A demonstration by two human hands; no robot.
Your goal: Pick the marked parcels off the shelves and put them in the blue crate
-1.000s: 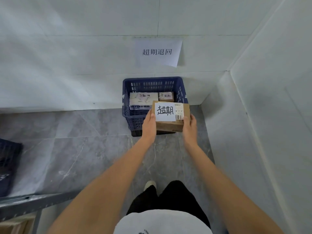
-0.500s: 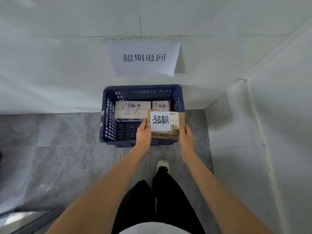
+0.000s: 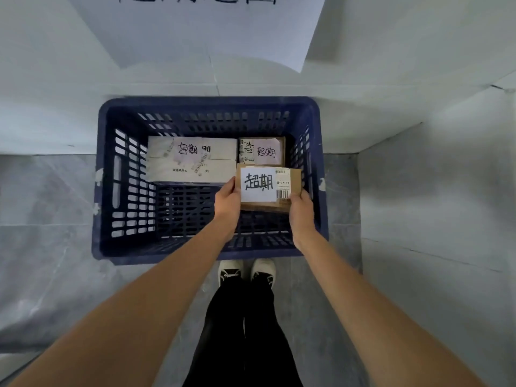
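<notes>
Right now your left hand (image 3: 227, 203) grips the near left edge of a brown cardboard parcel (image 3: 294, 181), thumb laid on top beside its white handwritten label (image 3: 258, 184), the other fingers tucked underneath out of sight. Your right hand (image 3: 301, 212) holds the near right corner of the same parcel, thumb up by the barcode sticker (image 3: 282, 188), fingers curled below. Between the two hands the parcel lies roughly level, label upward, held over the right half of the blue crate (image 3: 106, 177), inside its rim; whether its underside touches the crate floor cannot be told.

Just beyond it in the crate, against the far wall, sits a small brown parcel (image 3: 262, 151) with its own handwritten label, and the far edge of your parcel overlaps or touches it. To the left of that lies a wider white parcel (image 3: 192, 159), also marked by hand and carrying barcode strips. The near left part of the crate floor shows bare lattice.

The crate stands on grey tiled floor (image 3: 47, 247), pushed against a pale wall (image 3: 55, 79) near a corner. A white paper sign (image 3: 209, 32) hangs on the wall above it, its writing cut off at the top edge. Your shoes (image 3: 247, 272) stand just short of the crate's near wall.
</notes>
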